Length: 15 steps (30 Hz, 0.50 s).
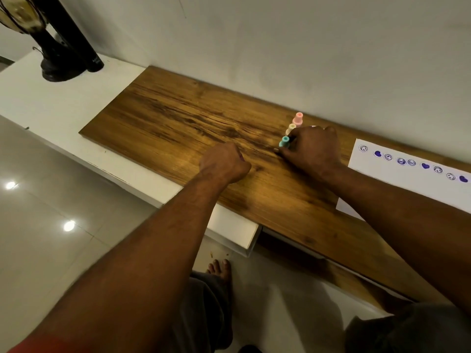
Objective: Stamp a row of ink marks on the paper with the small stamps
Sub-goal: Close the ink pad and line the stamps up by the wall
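Observation:
Three small stamps stand in a line on the wooden board (178, 115): a pink stamp (297, 119) farthest back, a cream stamp (290, 128) in the middle, and a teal stamp (284, 141) nearest. My right hand (312, 150) lies beside them with its fingers around the teal stamp. My left hand (224, 163) rests on the board as a closed fist, apart from the stamps and holding nothing I can see. The white paper (377, 171) lies at the right and carries a row of blue marks, smiley faces and hearts.
The board lies on a white shelf (38, 98) against a white wall. A dark lamp base (58, 64) and a black cylinder (84, 47) stand at the shelf's far left. Below are a tiled floor and my bare foot (220, 270).

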Motion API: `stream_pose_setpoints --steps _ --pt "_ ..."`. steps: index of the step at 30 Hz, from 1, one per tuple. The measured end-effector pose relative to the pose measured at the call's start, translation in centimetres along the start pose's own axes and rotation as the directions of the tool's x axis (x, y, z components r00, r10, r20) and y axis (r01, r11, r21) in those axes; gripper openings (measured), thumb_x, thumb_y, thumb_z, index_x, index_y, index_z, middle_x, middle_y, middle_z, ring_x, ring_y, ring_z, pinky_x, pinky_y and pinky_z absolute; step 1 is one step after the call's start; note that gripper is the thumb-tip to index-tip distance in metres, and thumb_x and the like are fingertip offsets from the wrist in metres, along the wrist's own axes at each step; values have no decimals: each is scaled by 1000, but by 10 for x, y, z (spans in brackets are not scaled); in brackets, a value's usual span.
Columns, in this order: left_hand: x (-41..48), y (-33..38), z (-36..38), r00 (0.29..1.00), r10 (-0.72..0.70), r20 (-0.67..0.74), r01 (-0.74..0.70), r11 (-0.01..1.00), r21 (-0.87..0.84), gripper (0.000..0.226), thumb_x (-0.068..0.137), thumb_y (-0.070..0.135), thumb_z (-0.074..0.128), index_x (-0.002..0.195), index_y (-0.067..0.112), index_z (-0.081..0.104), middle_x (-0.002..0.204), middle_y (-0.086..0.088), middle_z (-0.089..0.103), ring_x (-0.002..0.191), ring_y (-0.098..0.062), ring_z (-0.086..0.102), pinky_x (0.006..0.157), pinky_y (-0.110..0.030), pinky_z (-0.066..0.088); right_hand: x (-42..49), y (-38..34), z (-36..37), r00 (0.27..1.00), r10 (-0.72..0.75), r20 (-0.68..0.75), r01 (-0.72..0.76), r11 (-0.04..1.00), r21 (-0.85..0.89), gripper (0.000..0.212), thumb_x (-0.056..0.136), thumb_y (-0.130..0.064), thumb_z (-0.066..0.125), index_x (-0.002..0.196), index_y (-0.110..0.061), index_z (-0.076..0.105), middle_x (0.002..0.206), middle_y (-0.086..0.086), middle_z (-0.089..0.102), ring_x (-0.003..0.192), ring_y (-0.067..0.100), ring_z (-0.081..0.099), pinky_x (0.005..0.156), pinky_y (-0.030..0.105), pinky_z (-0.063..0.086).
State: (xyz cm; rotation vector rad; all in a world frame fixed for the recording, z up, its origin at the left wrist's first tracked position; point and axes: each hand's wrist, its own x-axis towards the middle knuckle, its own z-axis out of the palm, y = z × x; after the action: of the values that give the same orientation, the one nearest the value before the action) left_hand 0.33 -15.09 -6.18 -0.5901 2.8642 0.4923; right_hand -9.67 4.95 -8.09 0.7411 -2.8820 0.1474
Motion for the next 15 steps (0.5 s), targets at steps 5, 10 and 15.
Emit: stream_pose_setpoints --steps 5,10,15 --pt "3 2 1 1000 -3 4 3 1000 9 31 85 48 71 102 23 75 98 -1 73 94 -23 68 81 -35 56 2 5 -13 997 25 -79 -19 997 75 67 80 -86 49 106 -29 72 84 -2 73 82 20 67 92 44 46" --pt "4 3 2 1000 0 -5 0 1000 14 31 85 48 70 102 22 75 99 -1 73 95 -24 68 80 -34 53 6 42 -31 999 23 -44 -14 980 197 92 66 -96 53 127 -28 59 114 -1 69 105 23 63 92 48 42" --pt "4 4 2 1000 6 -8 -6 1000 4 30 85 49 71 99 23 75 92 1 69 88 -22 65 73 -32 46 -2 69 -32 974 64 219 -102 981 165 124 52 -99 56 152 -29 33 152 5 48 135 33 47 108 58 36"
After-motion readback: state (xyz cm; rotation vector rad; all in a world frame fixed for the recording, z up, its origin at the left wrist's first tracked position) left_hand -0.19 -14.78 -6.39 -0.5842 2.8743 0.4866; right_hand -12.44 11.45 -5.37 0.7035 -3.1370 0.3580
